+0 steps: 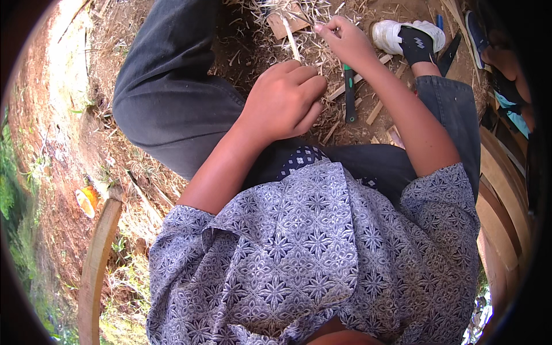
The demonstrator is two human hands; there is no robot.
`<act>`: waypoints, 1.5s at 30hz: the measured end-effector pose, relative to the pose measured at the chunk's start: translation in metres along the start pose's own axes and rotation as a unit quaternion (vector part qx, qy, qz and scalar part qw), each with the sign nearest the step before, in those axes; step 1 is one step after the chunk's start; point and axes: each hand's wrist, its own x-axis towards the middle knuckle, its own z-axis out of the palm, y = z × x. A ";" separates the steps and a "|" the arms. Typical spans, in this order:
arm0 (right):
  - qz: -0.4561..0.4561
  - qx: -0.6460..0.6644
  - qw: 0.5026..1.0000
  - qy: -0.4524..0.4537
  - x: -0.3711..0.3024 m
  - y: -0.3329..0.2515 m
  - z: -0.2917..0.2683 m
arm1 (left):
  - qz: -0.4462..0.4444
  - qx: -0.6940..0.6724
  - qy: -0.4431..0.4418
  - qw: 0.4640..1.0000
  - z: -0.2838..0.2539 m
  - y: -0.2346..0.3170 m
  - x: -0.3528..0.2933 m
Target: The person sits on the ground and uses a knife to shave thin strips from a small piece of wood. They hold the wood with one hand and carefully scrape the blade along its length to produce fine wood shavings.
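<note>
My left hand (284, 100) is closed in a fist above my lap. A thin pale wooden strip (292, 43) runs up from its knuckles and seems to be held in it. Farther off and to the right, my right hand (348, 41) is closed in a pinch near the strip's far end. A slim dark edge shows beside its fingertips, too small to name. Beneath the strip's far end lies a small flat wooden board (298, 23) among shavings. Between my forearms, a tool with a black and green handle (349, 98) rests on the ground.
Curled wood shavings (241, 34) and offcuts cover the ground between my legs. A white shoe (388, 37) is at the far right. Curved wooden pieces (503, 201) stand at the right, near another person's arm (517, 75). To the left are a wooden post (95, 270) and an orange object (87, 201).
</note>
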 end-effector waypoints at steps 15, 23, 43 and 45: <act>-0.094 -0.093 0.990 -0.046 0.018 -0.020 0.005 | 0.028 0.018 -0.029 0.999 0.001 -0.004 -0.002; 0.014 -0.127 0.991 0.039 0.031 -0.011 0.029 | 0.020 0.023 -0.036 0.999 -0.002 0.000 -0.002; -0.073 -0.092 0.993 0.021 0.020 -0.029 0.016 | 0.009 0.029 -0.042 0.999 0.000 -0.003 -0.002; -0.024 -0.077 0.995 0.052 0.027 -0.030 0.017 | -0.001 0.030 -0.037 0.999 0.000 -0.003 -0.002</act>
